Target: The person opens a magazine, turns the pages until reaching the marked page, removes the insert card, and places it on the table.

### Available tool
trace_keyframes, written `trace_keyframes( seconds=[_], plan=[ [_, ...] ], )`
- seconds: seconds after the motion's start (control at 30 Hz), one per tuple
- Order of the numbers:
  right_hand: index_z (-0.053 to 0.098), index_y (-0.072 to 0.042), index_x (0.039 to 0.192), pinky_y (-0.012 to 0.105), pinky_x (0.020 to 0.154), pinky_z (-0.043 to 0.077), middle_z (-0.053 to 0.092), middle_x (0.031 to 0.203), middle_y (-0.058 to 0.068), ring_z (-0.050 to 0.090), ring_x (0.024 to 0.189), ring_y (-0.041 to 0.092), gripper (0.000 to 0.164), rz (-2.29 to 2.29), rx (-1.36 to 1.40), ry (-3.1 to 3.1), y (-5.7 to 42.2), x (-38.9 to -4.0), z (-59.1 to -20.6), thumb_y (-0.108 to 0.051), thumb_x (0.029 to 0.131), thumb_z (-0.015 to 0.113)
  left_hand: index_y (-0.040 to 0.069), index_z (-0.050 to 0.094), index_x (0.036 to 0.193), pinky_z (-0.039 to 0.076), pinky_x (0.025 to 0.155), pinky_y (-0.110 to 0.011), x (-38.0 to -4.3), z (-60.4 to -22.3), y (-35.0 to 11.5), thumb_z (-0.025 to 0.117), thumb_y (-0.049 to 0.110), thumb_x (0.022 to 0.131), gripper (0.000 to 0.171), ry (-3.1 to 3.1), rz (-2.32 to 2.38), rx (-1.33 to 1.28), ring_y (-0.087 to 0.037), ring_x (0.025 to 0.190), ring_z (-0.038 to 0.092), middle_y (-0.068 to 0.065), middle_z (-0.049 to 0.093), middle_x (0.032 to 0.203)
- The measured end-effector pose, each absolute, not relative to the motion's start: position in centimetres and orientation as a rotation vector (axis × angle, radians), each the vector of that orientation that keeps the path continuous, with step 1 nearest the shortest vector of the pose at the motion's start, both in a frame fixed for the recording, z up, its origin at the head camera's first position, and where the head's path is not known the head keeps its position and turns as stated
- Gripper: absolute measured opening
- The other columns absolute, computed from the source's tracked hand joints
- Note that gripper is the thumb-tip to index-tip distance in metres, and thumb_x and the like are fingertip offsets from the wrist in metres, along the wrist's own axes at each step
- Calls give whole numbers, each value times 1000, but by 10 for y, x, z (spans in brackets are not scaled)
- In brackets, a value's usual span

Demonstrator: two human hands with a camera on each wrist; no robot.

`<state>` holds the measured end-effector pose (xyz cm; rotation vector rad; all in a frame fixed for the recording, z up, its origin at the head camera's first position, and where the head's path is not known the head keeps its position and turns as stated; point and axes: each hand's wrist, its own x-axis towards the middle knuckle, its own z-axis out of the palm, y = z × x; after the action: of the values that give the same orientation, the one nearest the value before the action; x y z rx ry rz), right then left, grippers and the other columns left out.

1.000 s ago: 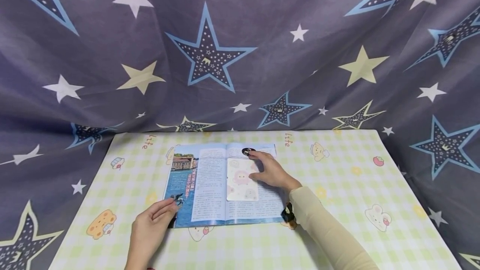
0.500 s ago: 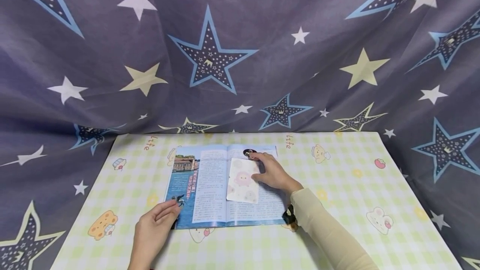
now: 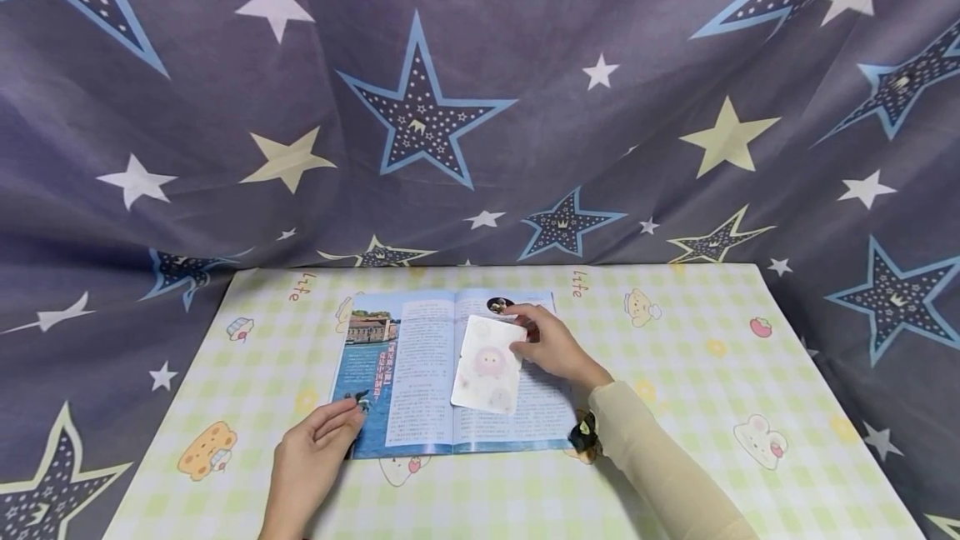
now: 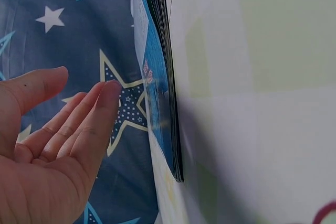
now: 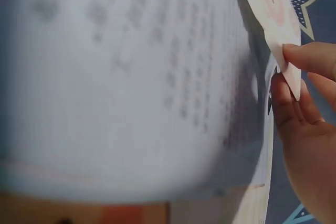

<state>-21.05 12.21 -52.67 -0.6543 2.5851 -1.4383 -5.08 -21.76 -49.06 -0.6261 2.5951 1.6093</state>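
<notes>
An open magazine (image 3: 420,373) lies on the table, with a blue sea photo on its left page. Over its right page is a thin white card (image 3: 489,367) with a pink cartoon figure, tilted a little. My right hand (image 3: 558,348) pinches the card's upper right corner; in the right wrist view the thumb is on its printed face and fingers are behind it. My left hand (image 3: 311,461) is at the magazine's lower left corner. The left wrist view shows that hand (image 4: 58,156) with fingers extended, the thumb apart and nothing between them.
A pale green checked cloth with cartoon prints (image 3: 675,407) covers the table. Behind and at both sides hangs a dark curtain (image 3: 525,23) with stars. A black band (image 3: 583,432) is on my right wrist.
The card's upper right corner has come up off the page and the card has turned slightly clockwise. My right hand has shifted a little to the right with it. My left hand stays put.
</notes>
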Motion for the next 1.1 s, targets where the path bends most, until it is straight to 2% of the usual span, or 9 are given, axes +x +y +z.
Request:
trace_keyframes(
  seconds=[0.23,0.37,0.47,0.67,0.87,1.1],
  plan=[
    [61,2,130,21,58,41,67,110,17,49,70,15,45,-1796,-433,2343,129,-206,-526,6,87,72,8,69,125,54,76,-11,-51,-492,-217,71,33,95,39,2560,1644,-639,-14,99,71,-6,73,112],
    [58,9,129,19,58,45,66,109,27,52,67,10,44,-1946,-387,2233,131,-203,-522,10,87,70,7,69,125,55,75,-13,-51,-493,-217,72,31,95,38,2562,1654,-644,-14,98,71,-6,74,111],
    [55,12,131,21,60,49,64,109,31,54,67,10,45,-2020,-386,2178,133,-199,-518,12,88,68,7,69,125,56,74,-14,-50,-494,-216,72,31,95,39,2556,1661,-644,-14,98,71,-7,74,111],
    [54,10,131,30,69,58,67,103,25,62,72,13,43,-2096,-315,2122,140,-195,-509,10,90,67,7,68,126,56,74,-15,-51,-493,-216,72,32,95,40,2541,1676,-639,-16,100,71,-8,73,112],
    [58,8,128,21,71,53,70,95,15,63,76,12,38,-2130,-238,2148,149,-192,-502,5,92,68,8,68,127,56,75,-14,-51,-493,-216,71,32,95,40,2546,1672,-618,-14,99,71,-7,74,111],
    [56,9,129,20,71,54,69,91,5,62,80,11,37,-2183,-182,2109,167,-185,-492,5,93,64,8,69,125,54,75,-12,-51,-492,-215,72,31,95,38,2550,1670,-613,-13,98,71,-6,74,109]
  ],
)
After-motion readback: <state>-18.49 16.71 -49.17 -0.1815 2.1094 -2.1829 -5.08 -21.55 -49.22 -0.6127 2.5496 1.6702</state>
